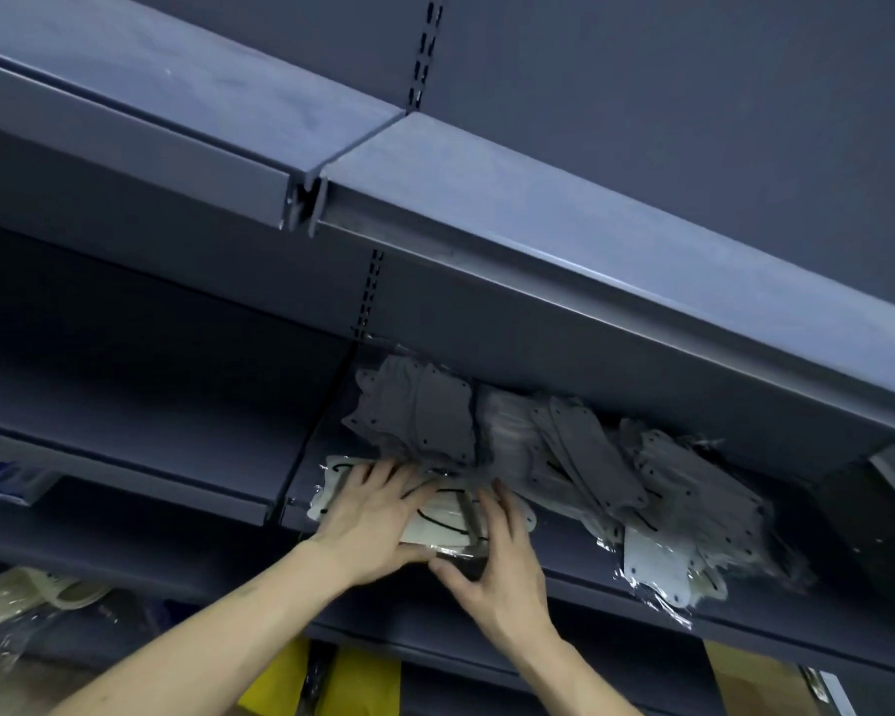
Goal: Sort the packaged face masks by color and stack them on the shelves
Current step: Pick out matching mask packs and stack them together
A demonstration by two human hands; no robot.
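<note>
Both forearms reach up and forward to a dark blue shelf (616,586), where the left hand (370,524) lies palm down on a small stack of packaged white masks (450,529) at the shelf's front edge, fingers spread and nearly straight on top and the thumb tucked under the stack's near edge. The right hand (497,565) stands against the right end of the same stack, fingers straight and pointing up along it, thumb stretched left under the front edge, touching the left thumb. Just behind and to the right, grey packaged masks (580,457) lie in a loose, slumping row on the same shelf.
</note>
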